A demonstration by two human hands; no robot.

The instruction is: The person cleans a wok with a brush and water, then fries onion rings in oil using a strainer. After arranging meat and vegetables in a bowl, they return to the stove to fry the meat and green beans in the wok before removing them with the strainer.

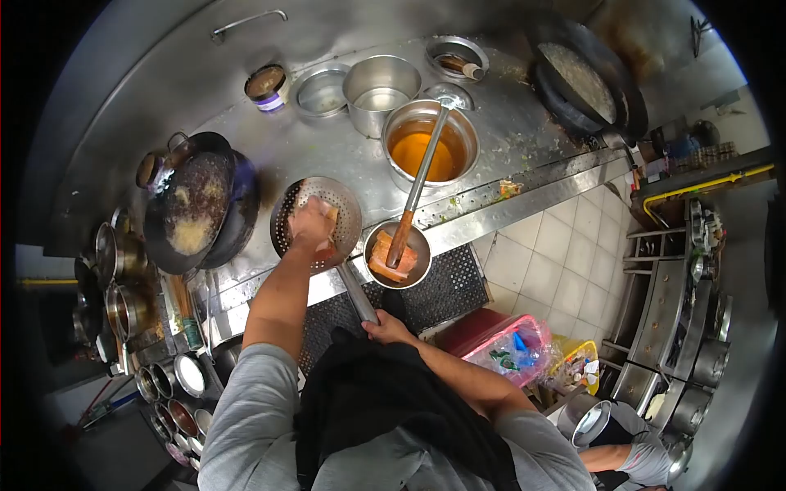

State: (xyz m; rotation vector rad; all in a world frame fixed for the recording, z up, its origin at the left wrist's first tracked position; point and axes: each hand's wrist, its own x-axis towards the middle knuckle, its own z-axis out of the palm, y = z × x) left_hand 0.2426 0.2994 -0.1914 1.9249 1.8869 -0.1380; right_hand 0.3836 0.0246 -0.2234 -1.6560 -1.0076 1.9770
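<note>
My left hand [311,221] reaches down into a round perforated strainer [283,214], its fingers closed around a piece of meat [331,213]. Another reddish piece of meat [325,254] lies lower in the strainer. My right hand [390,329] grips the end of the strainer's long handle [357,293], near my body. Just right of the strainer, a metal bowl [425,260] holds pink-orange slabs of meat [381,259]. A long tool with a wooden handle [401,239] lies across a pot [472,141] of orange liquid, its wooden end over the bowl.
A dark wok [233,237] with fried bits stands left; another wok [629,98] sits far right. An empty steel pot [352,88] and a purple-labelled tub [268,90] are behind. Bins [471,335] stand on the floor. A co-worker's arm [607,457] shows lower right.
</note>
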